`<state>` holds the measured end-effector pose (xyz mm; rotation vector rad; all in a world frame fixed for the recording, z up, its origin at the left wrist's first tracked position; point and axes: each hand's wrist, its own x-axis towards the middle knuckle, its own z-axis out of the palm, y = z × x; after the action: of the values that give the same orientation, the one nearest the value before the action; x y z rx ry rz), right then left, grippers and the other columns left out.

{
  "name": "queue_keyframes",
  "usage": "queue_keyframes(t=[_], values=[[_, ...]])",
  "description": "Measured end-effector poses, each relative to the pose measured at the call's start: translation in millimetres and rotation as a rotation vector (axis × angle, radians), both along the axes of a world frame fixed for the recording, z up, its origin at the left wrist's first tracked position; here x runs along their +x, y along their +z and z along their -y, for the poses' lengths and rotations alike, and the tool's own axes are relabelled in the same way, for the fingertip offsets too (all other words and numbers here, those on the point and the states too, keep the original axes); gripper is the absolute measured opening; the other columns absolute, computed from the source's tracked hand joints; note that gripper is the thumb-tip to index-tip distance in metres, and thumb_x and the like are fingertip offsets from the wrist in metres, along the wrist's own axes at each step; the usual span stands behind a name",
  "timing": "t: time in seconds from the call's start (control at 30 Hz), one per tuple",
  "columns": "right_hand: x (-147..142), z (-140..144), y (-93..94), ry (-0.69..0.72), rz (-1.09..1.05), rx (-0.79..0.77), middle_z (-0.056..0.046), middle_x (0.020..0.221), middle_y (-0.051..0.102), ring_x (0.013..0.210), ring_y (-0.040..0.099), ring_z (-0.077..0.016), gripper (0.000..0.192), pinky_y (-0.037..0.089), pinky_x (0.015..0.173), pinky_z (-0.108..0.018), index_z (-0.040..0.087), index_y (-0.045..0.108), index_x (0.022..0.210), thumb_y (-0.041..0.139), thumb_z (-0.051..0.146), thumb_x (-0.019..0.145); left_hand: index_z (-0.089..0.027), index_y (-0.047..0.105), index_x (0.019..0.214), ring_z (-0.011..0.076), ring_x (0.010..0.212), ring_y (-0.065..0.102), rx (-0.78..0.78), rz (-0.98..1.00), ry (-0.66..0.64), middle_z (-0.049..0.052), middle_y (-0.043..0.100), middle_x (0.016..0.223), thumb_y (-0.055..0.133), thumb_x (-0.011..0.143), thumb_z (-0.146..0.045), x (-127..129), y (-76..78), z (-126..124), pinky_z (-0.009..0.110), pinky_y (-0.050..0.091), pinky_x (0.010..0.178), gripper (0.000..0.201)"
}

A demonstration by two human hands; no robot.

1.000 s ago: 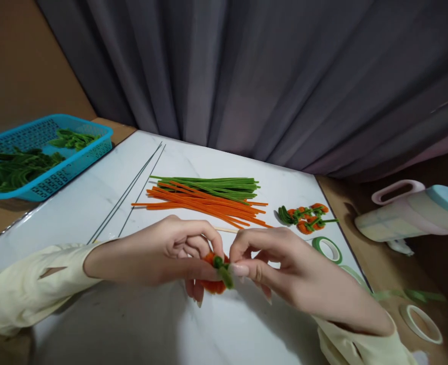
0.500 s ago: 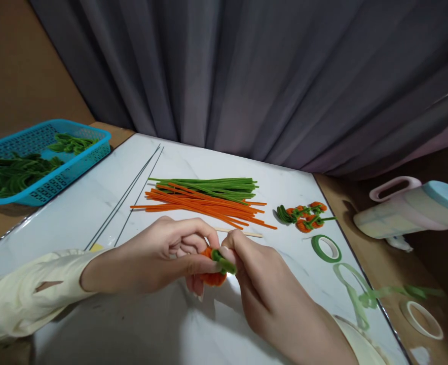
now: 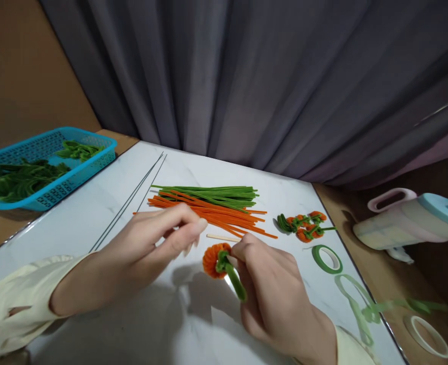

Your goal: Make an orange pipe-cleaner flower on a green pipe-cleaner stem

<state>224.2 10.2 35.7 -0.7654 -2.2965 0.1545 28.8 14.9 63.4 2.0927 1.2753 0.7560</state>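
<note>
My right hand [image 3: 275,289] pinches a small orange pumpkin [image 3: 212,261] made of fuzzy pipe cleaner, gripping it at its right side just over the table. From the pumpkin's top a green pipe-cleaner stem [image 3: 236,284] bends down toward me. My left hand [image 3: 144,253] hovers to the upper left, apart from the pumpkin, with thumb and index finger closed together and nothing visible between them. Behind the hands lie bundles of orange pipe cleaners [image 3: 209,210] and green pipe cleaners [image 3: 216,192]. A thin wooden stick [image 3: 222,237] lies between hands and bundles, its right end hidden by my right hand.
To the right lie several small orange-and-green pumpkins [image 3: 305,228], a green tape roll [image 3: 327,259], a loose green ribbon [image 3: 355,304] and a white ring [image 3: 427,335]. A tumbler [image 3: 395,225] lies beyond. Dark wires [image 3: 133,195] and a blue basket [image 3: 45,195] with green pieces are left.
My left hand has let go of the pumpkin and moved up and left. My right hand now holds it alone, turned so its stem points down toward me. The view has tipped slightly upward.
</note>
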Motion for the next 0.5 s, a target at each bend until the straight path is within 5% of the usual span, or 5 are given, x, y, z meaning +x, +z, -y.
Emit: queue_keyframes(t=[0.13, 0.27, 0.4, 0.5], values=[[-6.5, -1.6, -7.8, -0.025, 0.025, 0.265, 0.000, 0.058, 0.035, 0.050, 0.029, -0.0138, 0.019, 0.019, 0.049, -0.028, 0.016, 0.043, 0.075, 0.034, 0.000, 0.079, -0.019, 0.044, 0.068, 0.0078, 0.049, 0.040, 0.076, -0.249, -0.217, -0.005, 0.048, 0.061, 0.027, 0.092, -0.016, 5.4, -5.2, 11.2, 0.020, 0.031, 0.048, 0.030], [-10.9, -4.2, -16.1, -0.081, 0.090, 0.423, -0.001, 0.054, 0.038, 0.051, 0.030, -0.0152, 0.020, 0.019, 0.049, -0.029, 0.014, 0.046, 0.075, 0.034, 0.002, 0.084, -0.019, 0.049, 0.086, 0.0108, 0.046, 0.033, 0.216, -0.573, -0.239, -0.001, 0.050, 0.075, 0.028, 0.076, 0.000, 11.4, -14.2, 13.6, 0.026, 0.024, 0.045, 0.030], [-12.6, -8.5, -24.8, -0.119, 0.080, 0.488, -0.001, 0.053, 0.038, 0.050, 0.030, -0.0159, 0.018, 0.019, 0.049, -0.029, 0.015, 0.045, 0.076, 0.035, 0.002, 0.083, -0.019, 0.045, 0.082, 0.0096, 0.041, 0.031, 0.226, -0.665, -0.253, -0.004, 0.043, 0.065, 0.031, 0.075, 0.000, 12.4, -17.8, 8.5, 0.025, 0.021, 0.040, 0.025], [-12.2, -9.0, -29.0, -0.116, 0.045, 0.392, 0.000, 0.056, 0.036, 0.050, 0.031, -0.0155, 0.017, 0.019, 0.048, -0.029, 0.016, 0.043, 0.079, 0.035, 0.001, 0.079, -0.019, 0.044, 0.080, 0.0093, 0.039, 0.030, 0.380, -0.665, -0.277, -0.004, 0.045, 0.066, 0.030, 0.082, -0.004, 10.8, -21.2, 4.9, 0.025, 0.019, 0.038, 0.021]])
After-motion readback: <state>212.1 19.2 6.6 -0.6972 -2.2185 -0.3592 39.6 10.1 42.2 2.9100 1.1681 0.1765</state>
